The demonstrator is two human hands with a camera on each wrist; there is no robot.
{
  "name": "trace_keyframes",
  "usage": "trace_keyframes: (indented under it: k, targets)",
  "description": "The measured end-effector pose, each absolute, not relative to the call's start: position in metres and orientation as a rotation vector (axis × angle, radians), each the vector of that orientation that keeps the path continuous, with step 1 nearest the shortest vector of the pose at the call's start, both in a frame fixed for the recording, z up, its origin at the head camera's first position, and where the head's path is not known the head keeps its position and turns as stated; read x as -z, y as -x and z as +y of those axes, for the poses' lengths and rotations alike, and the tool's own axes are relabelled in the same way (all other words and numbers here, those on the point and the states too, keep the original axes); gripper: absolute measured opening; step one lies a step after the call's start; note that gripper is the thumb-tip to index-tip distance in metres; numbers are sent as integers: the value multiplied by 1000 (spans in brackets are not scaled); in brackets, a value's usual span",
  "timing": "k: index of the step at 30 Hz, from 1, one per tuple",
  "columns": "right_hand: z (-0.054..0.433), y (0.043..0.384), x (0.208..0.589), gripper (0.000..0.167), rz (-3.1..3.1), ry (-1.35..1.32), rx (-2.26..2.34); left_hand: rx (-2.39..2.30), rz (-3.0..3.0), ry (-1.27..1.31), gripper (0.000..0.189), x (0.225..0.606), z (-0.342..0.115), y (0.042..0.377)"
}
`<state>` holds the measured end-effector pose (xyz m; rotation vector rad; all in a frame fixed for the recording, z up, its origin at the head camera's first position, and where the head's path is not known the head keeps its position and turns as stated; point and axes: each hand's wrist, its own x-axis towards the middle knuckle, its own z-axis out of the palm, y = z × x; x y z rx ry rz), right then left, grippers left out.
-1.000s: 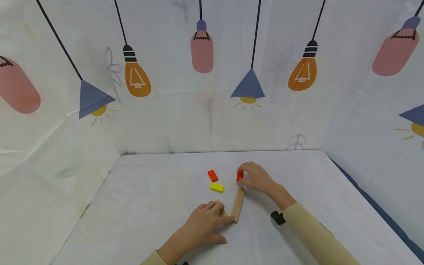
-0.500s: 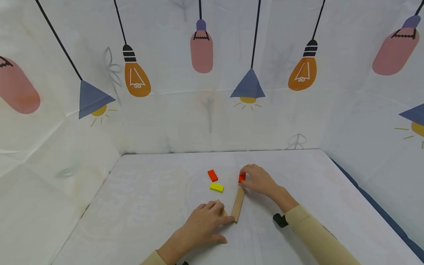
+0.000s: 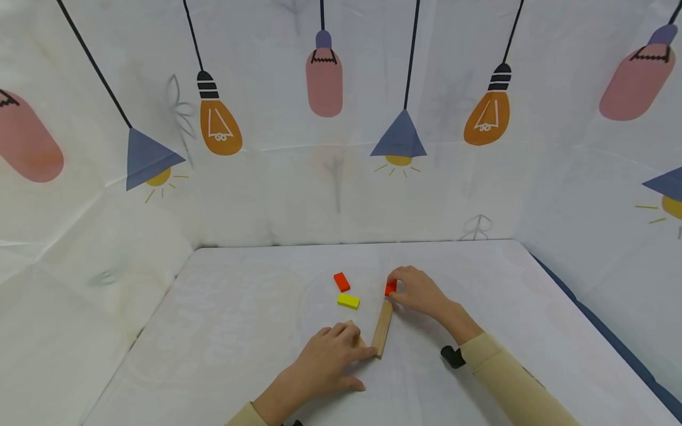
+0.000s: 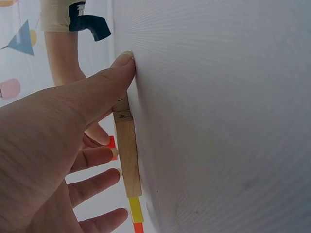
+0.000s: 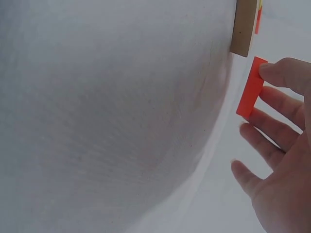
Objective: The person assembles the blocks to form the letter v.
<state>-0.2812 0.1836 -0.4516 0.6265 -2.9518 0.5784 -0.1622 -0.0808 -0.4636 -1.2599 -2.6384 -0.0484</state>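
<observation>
My right hand [image 3: 423, 293] pinches a small red block [image 3: 391, 289] between thumb and fingers, just beyond the far end of a long wooden block [image 3: 382, 330]. In the right wrist view that red block [image 5: 251, 90] is tilted, with a narrow gap to the wooden block's end [image 5: 244, 29]. My left hand [image 3: 330, 361] lies over a second wooden block [image 3: 361, 342], which it partly hides. Its fingertips touch the wood [image 4: 128, 155] in the left wrist view, and the thumb stretches away. The two wooden blocks meet at an angle near the index fingertip.
A loose red block [image 3: 341, 282] and a yellow block [image 3: 348, 302] lie beyond the left hand on the white table [image 3: 240, 307]. Behind the table hangs a pale sheet [image 3: 298, 195] printed with lamps.
My right hand has shifted slightly right and nearer, bringing the red block closer in line with the long wooden block. The left hand has stayed still.
</observation>
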Motion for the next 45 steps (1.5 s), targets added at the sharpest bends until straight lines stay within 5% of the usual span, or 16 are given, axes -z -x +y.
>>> trace_keyframes:
  k: [45]
  targets:
    - [182,285,458,21,-3028,-607,-571,74,-2585,1280,62,463,-83,163]
